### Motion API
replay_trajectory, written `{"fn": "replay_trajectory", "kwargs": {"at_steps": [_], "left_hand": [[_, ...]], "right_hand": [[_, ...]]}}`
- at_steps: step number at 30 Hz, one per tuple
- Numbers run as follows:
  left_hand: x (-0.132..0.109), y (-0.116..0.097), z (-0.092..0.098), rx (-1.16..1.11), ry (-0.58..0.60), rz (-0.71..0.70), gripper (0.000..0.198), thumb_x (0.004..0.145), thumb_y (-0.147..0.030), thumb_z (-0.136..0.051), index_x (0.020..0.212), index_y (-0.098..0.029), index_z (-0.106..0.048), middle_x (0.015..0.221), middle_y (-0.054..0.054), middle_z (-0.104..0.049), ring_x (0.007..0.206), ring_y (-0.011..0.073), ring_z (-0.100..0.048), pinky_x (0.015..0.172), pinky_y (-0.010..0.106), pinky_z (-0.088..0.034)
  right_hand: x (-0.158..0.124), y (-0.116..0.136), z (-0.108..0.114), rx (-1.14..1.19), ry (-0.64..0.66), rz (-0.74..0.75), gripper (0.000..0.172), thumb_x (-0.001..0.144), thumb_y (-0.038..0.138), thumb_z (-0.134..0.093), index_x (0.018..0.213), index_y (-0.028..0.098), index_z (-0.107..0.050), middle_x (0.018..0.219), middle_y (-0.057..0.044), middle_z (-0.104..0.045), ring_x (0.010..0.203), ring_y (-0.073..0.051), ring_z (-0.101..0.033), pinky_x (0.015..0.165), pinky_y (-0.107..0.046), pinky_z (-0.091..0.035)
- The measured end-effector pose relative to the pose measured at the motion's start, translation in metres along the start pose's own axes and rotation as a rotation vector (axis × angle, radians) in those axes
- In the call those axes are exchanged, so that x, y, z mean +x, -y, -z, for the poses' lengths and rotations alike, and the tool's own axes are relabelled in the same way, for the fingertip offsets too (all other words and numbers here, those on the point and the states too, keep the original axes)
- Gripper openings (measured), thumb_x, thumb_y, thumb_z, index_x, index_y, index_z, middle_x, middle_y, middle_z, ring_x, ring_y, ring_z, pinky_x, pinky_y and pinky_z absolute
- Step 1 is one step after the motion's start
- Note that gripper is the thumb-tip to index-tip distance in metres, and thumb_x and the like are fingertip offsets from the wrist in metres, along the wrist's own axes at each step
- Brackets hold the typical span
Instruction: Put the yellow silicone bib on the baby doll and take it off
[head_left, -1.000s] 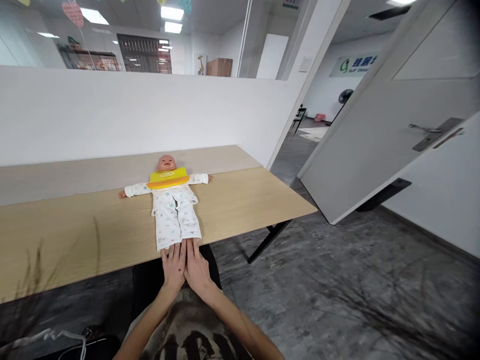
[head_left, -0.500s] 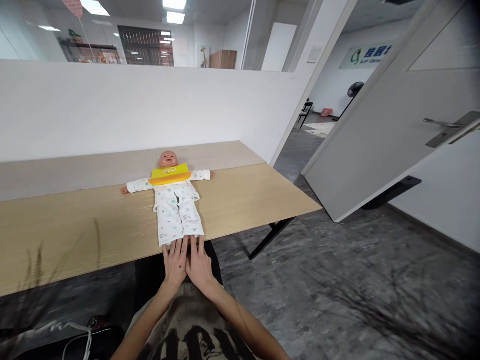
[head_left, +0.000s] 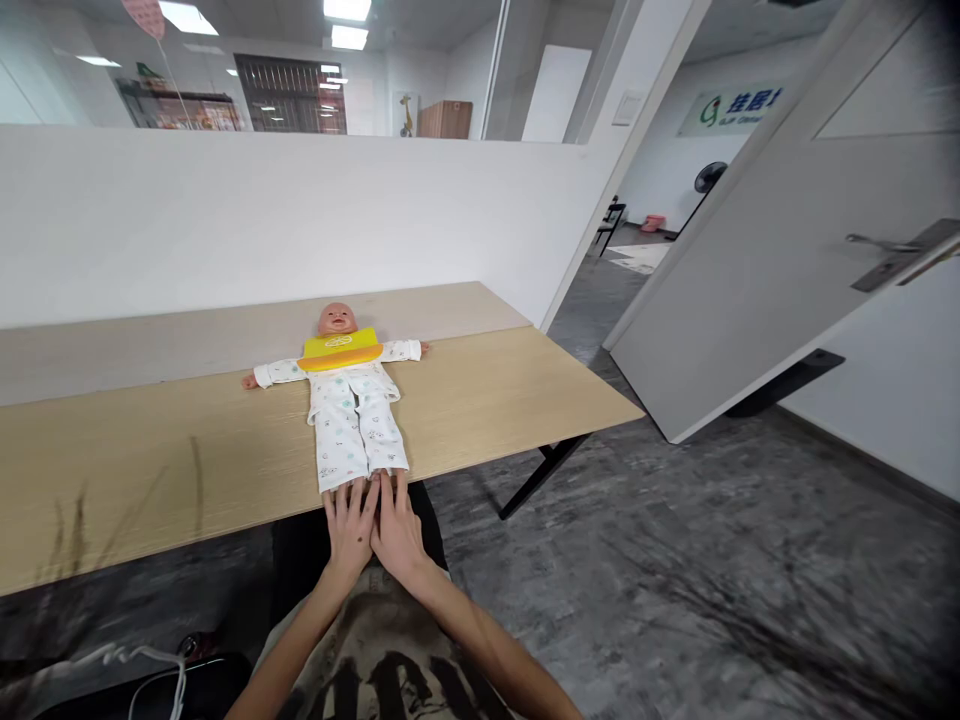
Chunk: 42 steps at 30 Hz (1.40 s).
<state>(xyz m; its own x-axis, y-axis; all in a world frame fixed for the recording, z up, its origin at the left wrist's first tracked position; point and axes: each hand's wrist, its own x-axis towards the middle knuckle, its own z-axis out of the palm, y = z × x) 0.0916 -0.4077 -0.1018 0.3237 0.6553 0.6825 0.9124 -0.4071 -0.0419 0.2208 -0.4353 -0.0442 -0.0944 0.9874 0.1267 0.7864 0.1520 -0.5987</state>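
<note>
On its back on the wooden table (head_left: 480, 400) lies a baby doll (head_left: 337, 319), head toward the wall, arms spread wide. It wears a white patterned outfit (head_left: 345, 440) with long sleeves and trousers. Around its neck is a yellow bib (head_left: 339, 346) with an orange pocket edge. My left hand (head_left: 351, 525) rests at the table's front edge, fingers stretched out by one trouser cuff. Beside it my right hand (head_left: 397, 528) lies with fingers extended at the other cuff. The two hands meet at the thumbs. The doll's feet are not visible.
Behind the table rises a white wall (head_left: 300, 220) with a window above it. At the right a grey door (head_left: 765, 270) stands open onto another room. A black table leg (head_left: 541, 478) slants below the right end. A white cable (head_left: 180, 685) lies at the lower left.
My fingers have shifted very slightly at the trouser cuffs. The doll and its bib lie as before.
</note>
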Motion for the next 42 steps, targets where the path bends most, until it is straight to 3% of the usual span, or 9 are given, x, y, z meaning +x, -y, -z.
{"fn": "replay_trajectory", "kwargs": {"at_steps": [6, 12, 22, 30, 34, 39, 42], "left_hand": [[-0.009, 0.000, 0.001, -0.086, -0.054, 0.011, 0.043, 0.096, -0.016, -0.054, 0.136, -0.017, -0.069, 0.147, 0.022, -0.057, 0.140, 0.0367, -0.047, 0.123, 0.062, -0.024], [-0.009, -0.001, 0.001, -0.121, -0.076, 0.006, 0.057, 0.097, -0.015, -0.051, 0.154, -0.015, -0.049, 0.150, 0.024, -0.052, 0.146, 0.0363, -0.043, 0.123, 0.062, -0.026], [-0.006, 0.003, 0.003, -0.115, -0.039, 0.005, 0.052, 0.096, -0.016, -0.052, 0.147, -0.014, -0.059, 0.145, 0.020, -0.061, 0.141, 0.0377, -0.049, 0.120, 0.057, -0.032], [-0.010, 0.004, 0.000, -0.100, -0.097, -0.029, 0.061, 0.094, -0.009, -0.053, 0.155, -0.012, -0.048, 0.155, 0.026, -0.047, 0.145, 0.0392, -0.044, 0.117, 0.058, -0.038], [-0.011, 0.005, -0.002, -0.102, -0.112, -0.043, 0.066, 0.094, -0.008, -0.053, 0.158, -0.014, -0.043, 0.157, 0.027, -0.043, 0.146, 0.0396, -0.043, 0.115, 0.059, -0.040], [-0.010, 0.005, 0.001, -0.096, -0.094, -0.044, 0.057, 0.094, -0.010, -0.052, 0.150, -0.014, -0.051, 0.153, 0.026, -0.047, 0.143, 0.0391, -0.045, 0.112, 0.060, -0.043], [-0.010, 0.004, 0.005, -0.120, -0.086, -0.060, 0.053, 0.093, -0.011, -0.052, 0.145, -0.013, -0.055, 0.151, 0.025, -0.050, 0.144, 0.0388, -0.046, 0.113, 0.060, -0.042]], "right_hand": [[0.005, -0.011, -0.014, 0.173, -0.011, 0.113, 0.076, 0.090, 0.011, -0.050, 0.161, 0.004, -0.027, 0.168, -0.026, -0.019, 0.152, -0.033, -0.040, 0.115, -0.046, -0.050], [0.015, -0.019, -0.018, 0.277, 0.032, 0.180, 0.084, 0.087, 0.009, -0.052, 0.164, 0.004, -0.019, 0.168, -0.026, -0.022, 0.157, -0.030, -0.030, 0.125, -0.050, -0.038], [0.012, -0.010, -0.004, 0.166, 0.097, 0.134, 0.077, 0.089, 0.012, -0.051, 0.163, 0.010, -0.030, 0.169, -0.020, -0.025, 0.151, -0.028, -0.042, 0.119, -0.042, -0.047], [0.010, -0.007, 0.000, 0.097, 0.107, 0.124, 0.077, 0.091, 0.015, -0.052, 0.164, 0.020, -0.031, 0.170, -0.016, -0.024, 0.144, -0.031, -0.050, 0.110, -0.046, -0.054], [0.012, -0.009, -0.004, 0.156, 0.110, 0.147, 0.078, 0.089, 0.012, -0.053, 0.164, 0.017, -0.031, 0.170, -0.017, -0.022, 0.149, -0.030, -0.044, 0.116, -0.045, -0.049], [0.014, -0.013, -0.011, 0.254, 0.063, 0.172, 0.090, 0.085, 0.008, -0.054, 0.166, 0.009, -0.014, 0.168, -0.023, -0.024, 0.157, -0.028, -0.030, 0.123, -0.046, -0.041], [0.014, -0.013, -0.012, 0.240, 0.099, 0.173, 0.092, 0.082, 0.006, -0.055, 0.165, 0.008, -0.016, 0.169, -0.024, -0.021, 0.157, -0.029, -0.030, 0.123, -0.045, -0.041]]}}
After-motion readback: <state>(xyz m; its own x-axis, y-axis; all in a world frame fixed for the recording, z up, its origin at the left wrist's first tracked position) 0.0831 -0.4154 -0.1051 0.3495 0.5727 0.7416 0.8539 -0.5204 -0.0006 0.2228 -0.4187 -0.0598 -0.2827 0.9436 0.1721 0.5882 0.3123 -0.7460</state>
